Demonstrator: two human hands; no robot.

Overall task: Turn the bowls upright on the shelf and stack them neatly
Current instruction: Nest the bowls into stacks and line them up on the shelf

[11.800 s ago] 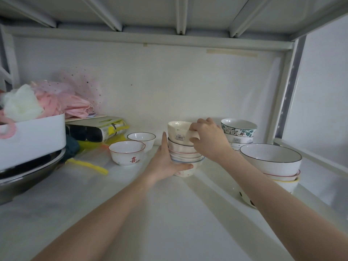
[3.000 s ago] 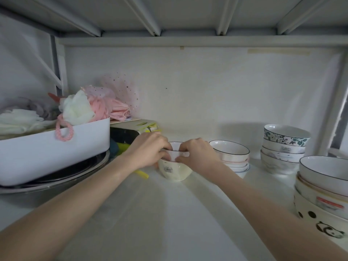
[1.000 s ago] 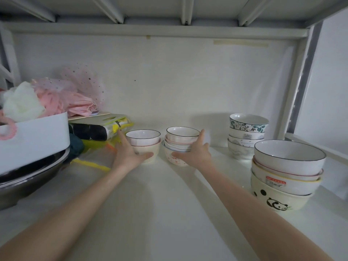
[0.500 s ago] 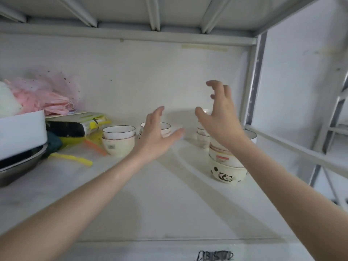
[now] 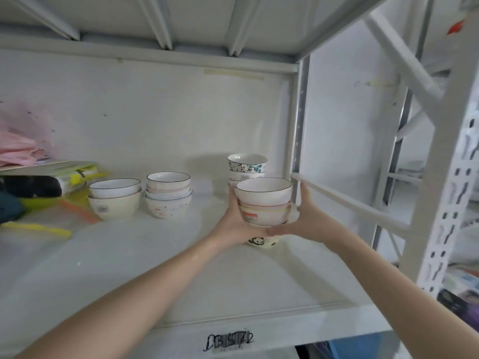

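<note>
While both hands, left hand [image 5: 234,224] and right hand [image 5: 303,221], grip the bowl stack [image 5: 264,202], a floral-bowl stack [image 5: 246,168] stands just behind them.

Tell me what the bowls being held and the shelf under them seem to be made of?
The held bowls, between the left hand and right hand, look like glazed ceramic: glossy white walls, thin dark painted rims and a printed label. Hard plastic such as melamine can't be ruled out. The shelf looks like painted metal: a smooth matt white board on perforated uprights.
</note>
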